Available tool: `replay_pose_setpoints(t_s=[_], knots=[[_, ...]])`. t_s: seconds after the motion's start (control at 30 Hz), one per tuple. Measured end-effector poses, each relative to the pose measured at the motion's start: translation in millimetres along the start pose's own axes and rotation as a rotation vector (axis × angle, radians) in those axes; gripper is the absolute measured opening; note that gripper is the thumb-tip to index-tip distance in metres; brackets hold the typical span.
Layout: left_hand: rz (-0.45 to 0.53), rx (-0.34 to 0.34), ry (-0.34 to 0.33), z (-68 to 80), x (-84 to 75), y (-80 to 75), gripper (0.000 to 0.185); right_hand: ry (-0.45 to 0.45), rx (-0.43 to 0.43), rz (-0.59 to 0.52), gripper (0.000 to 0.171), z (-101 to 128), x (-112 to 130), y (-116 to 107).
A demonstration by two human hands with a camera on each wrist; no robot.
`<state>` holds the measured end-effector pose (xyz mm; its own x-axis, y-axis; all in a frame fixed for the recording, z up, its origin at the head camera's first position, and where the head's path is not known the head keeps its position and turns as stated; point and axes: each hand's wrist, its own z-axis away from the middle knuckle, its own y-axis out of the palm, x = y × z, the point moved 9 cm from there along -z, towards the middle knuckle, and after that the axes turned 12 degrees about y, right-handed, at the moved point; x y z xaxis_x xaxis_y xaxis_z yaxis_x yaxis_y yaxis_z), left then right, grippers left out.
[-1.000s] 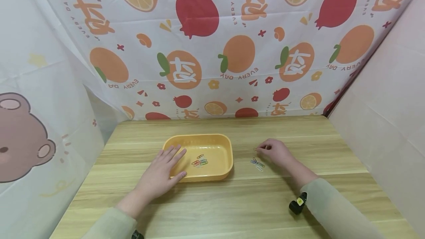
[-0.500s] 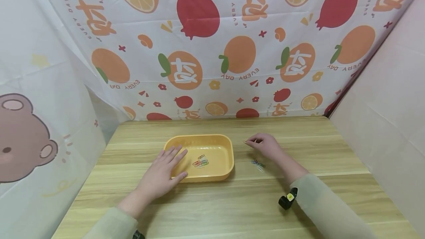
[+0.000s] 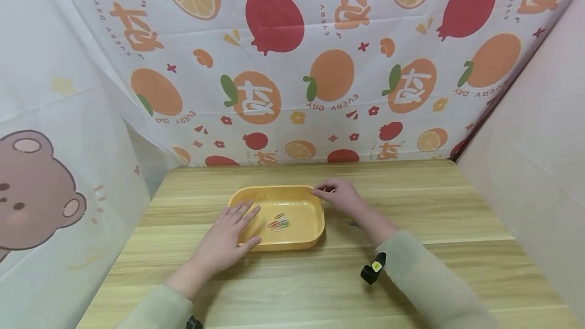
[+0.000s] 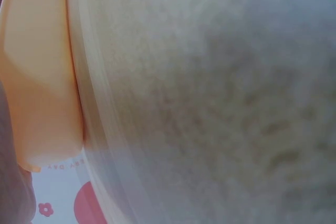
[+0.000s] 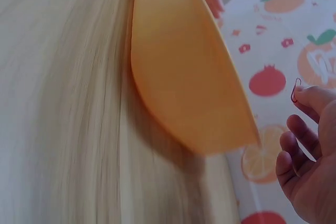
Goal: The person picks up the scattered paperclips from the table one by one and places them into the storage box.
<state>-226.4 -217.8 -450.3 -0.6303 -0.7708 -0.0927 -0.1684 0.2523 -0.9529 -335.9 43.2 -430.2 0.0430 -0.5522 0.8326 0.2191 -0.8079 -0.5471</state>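
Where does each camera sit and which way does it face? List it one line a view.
Head: looks forward and down at the wooden table; both hands and sleeves show.
Left wrist: close, blurred, along the table past the yellow tray.
Right wrist: sees the right hand pinching a red paper clip beside the tray.
All three views share the tray.

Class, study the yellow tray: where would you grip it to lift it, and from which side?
Grip the yellow tray by its raised rim on the near long side, coming from the front. The rim probably offers a lip to pinch; the left hand covers the left end.
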Motion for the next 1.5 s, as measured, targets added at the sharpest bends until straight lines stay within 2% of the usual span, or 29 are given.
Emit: replay_pose_setpoints(t_s=[0.3, 0.7, 0.93, 1.17, 1.27, 1.5], knots=[[-0.002, -0.003, 0.002, -0.2, -0.4, 0.3, 0.075, -0.053, 0.054, 0.007, 0.015, -1, 32, 34], [-0.004, -0.008, 0.011, -1.6, -0.6, -2.6, 0.074, -0.129, 0.101, 0.054, 0.013, -3, 47, 58], [-0.003, 0.000, 0.012, -1.7, 0.1, -0.7, 0.074, -0.164, 0.131, 0.245, 0.008, -4, 50, 77], [0.003, 0.000, 0.007, -0.6, 1.6, 2.5, 0.074, -0.243, 0.184, 0.555, 0.009, -2, 51, 100], [0.002, 0.002, 0.005, -0.5, 1.4, 2.9, 0.074, -0.236, 0.192, 0.653, 0.010, -1, 46, 107], [0.003, 0.005, 0.001, -0.8, -0.1, 1.4, 0.074, -0.207, 0.217, 0.794, 0.016, 3, 40, 114]])
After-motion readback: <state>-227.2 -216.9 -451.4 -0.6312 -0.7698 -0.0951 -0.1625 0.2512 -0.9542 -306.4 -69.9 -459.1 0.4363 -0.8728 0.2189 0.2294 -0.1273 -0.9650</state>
